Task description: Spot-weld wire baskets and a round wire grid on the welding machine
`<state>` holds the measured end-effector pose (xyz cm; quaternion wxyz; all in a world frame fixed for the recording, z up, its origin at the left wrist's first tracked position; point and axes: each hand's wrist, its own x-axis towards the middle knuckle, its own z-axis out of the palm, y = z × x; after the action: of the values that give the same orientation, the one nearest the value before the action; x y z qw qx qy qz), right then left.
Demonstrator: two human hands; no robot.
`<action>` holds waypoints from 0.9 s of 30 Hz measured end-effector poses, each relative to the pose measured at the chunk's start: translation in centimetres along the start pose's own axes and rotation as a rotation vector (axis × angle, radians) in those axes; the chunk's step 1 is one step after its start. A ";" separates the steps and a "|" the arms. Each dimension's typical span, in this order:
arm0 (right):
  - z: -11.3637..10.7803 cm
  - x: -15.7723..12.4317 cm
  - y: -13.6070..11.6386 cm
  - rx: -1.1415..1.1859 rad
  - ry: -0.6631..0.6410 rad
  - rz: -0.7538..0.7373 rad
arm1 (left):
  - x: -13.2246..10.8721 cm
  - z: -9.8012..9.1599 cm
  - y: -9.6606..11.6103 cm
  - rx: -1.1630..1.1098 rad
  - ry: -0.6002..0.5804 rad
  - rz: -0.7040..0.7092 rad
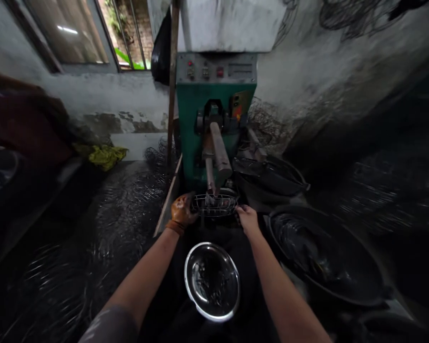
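Note:
A small oval wire basket sits under the metal arm of a green machine. My left hand, in an orange-brown glove, grips the basket's left end. My right hand, bare, holds the basket's right end with fingers curled on the rim. A shiny steel bowl with several small metal pieces lies between my forearms, below the basket.
Big dark basins stand to the right. Heaps of wire pieces cover the surface on the left. A wooden plank leans by the machine. A yellow-green cloth lies near the wall under a window.

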<state>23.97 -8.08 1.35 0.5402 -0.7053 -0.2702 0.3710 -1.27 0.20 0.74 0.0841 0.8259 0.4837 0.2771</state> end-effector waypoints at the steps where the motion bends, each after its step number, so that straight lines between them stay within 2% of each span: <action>1: 0.1 0.0 0.1 0.009 0.004 0.010 | 0.0 0.0 0.0 -0.003 -0.004 -0.005; 7: 0.3 0.8 0.1 0.036 0.039 0.029 | 0.1 -0.2 0.7 -0.017 0.017 0.002; 13: 0.0 1.6 0.2 0.011 0.071 0.014 | 0.5 0.1 1.2 -0.001 -0.015 -0.012; 21: -0.3 1.7 1.2 -0.010 0.039 0.017 | 0.1 0.0 1.2 -0.002 -0.058 -0.011; 27: -0.9 2.3 2.1 -0.050 0.074 0.012 | 0.6 -0.8 2.9 0.049 -0.080 0.025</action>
<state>26.00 -7.32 -1.11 0.5297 -0.7336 -0.2551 0.3410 0.67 -0.89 2.79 0.0796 0.8442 0.4762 0.2327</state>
